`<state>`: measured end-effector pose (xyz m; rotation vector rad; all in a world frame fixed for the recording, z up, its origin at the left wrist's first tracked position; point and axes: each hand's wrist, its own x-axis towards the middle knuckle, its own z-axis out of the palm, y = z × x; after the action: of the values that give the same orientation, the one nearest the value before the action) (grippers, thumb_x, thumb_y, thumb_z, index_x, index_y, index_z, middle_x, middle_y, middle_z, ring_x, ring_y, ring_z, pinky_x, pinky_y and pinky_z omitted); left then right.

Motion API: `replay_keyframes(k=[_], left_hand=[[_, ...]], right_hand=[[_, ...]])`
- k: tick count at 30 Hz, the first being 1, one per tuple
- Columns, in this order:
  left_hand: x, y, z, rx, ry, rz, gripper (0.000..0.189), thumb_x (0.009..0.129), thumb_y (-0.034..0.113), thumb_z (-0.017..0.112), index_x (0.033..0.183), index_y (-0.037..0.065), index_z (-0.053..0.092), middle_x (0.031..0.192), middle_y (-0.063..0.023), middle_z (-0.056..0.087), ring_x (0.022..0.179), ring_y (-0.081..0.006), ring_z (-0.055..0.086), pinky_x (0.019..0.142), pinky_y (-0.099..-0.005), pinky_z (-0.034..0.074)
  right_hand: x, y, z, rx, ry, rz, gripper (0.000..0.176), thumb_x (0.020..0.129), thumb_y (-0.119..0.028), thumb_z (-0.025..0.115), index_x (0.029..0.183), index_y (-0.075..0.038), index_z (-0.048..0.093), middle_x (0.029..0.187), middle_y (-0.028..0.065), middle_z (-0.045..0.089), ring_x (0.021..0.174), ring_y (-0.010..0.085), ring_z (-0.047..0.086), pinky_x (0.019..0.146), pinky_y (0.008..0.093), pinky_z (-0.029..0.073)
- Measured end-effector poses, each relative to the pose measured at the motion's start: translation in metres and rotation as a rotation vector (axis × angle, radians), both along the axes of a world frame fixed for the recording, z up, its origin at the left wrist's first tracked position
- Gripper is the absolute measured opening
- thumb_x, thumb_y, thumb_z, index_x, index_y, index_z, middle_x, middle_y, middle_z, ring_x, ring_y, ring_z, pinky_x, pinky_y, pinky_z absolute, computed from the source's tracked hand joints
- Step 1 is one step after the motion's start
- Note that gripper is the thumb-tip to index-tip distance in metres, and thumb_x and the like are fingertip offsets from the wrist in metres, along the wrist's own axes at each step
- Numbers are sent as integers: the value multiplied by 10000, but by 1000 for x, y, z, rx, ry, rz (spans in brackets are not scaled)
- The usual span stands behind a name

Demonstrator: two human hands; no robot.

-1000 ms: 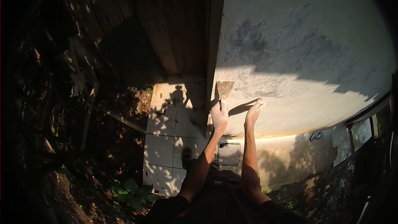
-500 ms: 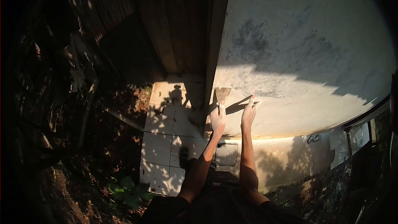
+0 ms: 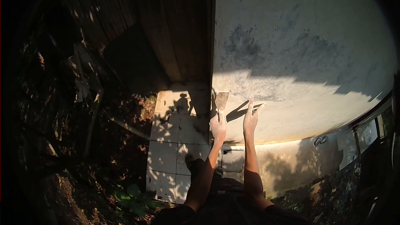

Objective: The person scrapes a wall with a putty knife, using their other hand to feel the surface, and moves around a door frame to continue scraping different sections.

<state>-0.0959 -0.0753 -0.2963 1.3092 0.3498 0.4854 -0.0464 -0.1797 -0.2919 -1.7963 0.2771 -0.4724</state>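
Note:
My left hand (image 3: 218, 127), pale with dust, is closed round the handle of a putty knife (image 3: 222, 99). Its thumb lies along the handle, and the broad blade points up, over the sunlit lower wall near the left corner. To the right is my right hand (image 3: 250, 121), also whitened, with the thumb raised and the fingers curled behind. A thin pale edge slants from it toward the right; I cannot tell whether this is a tool or a finger. Dark shadows of the hands fall on the pale wall (image 3: 291, 116), which has grey patches higher up.
A dark wooden panel (image 3: 175, 29) stands left of the wall corner. Below it lie white floor tiles (image 3: 162, 156) dappled with shadow. A square cover (image 3: 232, 160) is set in the ledge by my feet. Leafy ground (image 3: 121, 150) borders the tiles on the left.
The view has shifted a little, so the wall edge sits further left and the floor lower. Both hands keep their hold, and the right hand is slightly turned, its pale edge showing longer.

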Motion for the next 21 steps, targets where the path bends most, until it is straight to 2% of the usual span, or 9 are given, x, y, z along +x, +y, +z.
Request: replay_keyframes(k=[1, 3, 6, 10, 12, 15, 21], left_hand=[[0, 4, 19, 4, 1, 2, 500, 990, 390, 481, 586, 122, 357, 487, 68, 292, 385, -41, 278, 356, -240, 211], [8, 15, 51, -63, -113, -103, 524, 983, 374, 503, 590, 53, 375, 514, 43, 321, 480, -59, 294, 438, -280, 235], [8, 15, 45, -35, -48, -83, 520, 985, 371, 498, 591, 55, 375, 514, 43, 319, 479, -60, 292, 438, -280, 234], [-1, 3, 7, 40, 29, -16, 504, 993, 354, 485, 597, 59, 384, 521, 41, 318, 479, -63, 293, 440, -282, 228], [-6, 2, 37, -78, 21, -72, 497, 996, 336, 483, 603, 47, 385, 531, 41, 317, 483, -65, 290, 440, -283, 226], [-10, -1, 33, -44, 24, -49, 495, 995, 333, 485, 604, 46, 389, 532, 41, 319, 483, -66, 291, 440, -283, 227], [2, -8, 32, 57, -39, 18, 487, 993, 325, 492, 605, 44, 401, 535, 39, 324, 484, -69, 292, 440, -285, 230]], right_hand=[[-1, -1, -1, -6, -8, -1, 853, 961, -508, 438, 1455, 92, 87, 1508, 301, 148, 1405, 369, 213, 1135, 380, 194], [-3, -4, 0, 8, 11, 6, 847, 962, -501, 441, 1456, 90, 89, 1507, 301, 155, 1406, 369, 211, 1133, 379, 196], [-1, -5, 3, 35, 12, 6, 831, 964, -484, 448, 1457, 87, 99, 1498, 302, 188, 1404, 371, 220, 1128, 379, 204], [-1, -4, 8, -63, -9, 3, 863, 954, -477, 475, 1441, 120, 85, 1512, 304, 122, 1425, 373, 132, 1150, 385, 133], [-1, 2, 11, -122, 2, -8, 882, 949, -476, 487, 1435, 133, 73, 1515, 310, 89, 1431, 376, 91, 1158, 390, 103], [1, 8, 16, -122, -4, 15, 958, 924, -446, 552, 1432, 123, -26, 1478, 385, 25, 1405, 466, 61, 1145, 448, 131], [13, 9, 2, -143, -39, -23, 973, 912, -447, 570, 1432, 125, -22, 1471, 396, 38, 1396, 479, 91, 1137, 457, 151]])
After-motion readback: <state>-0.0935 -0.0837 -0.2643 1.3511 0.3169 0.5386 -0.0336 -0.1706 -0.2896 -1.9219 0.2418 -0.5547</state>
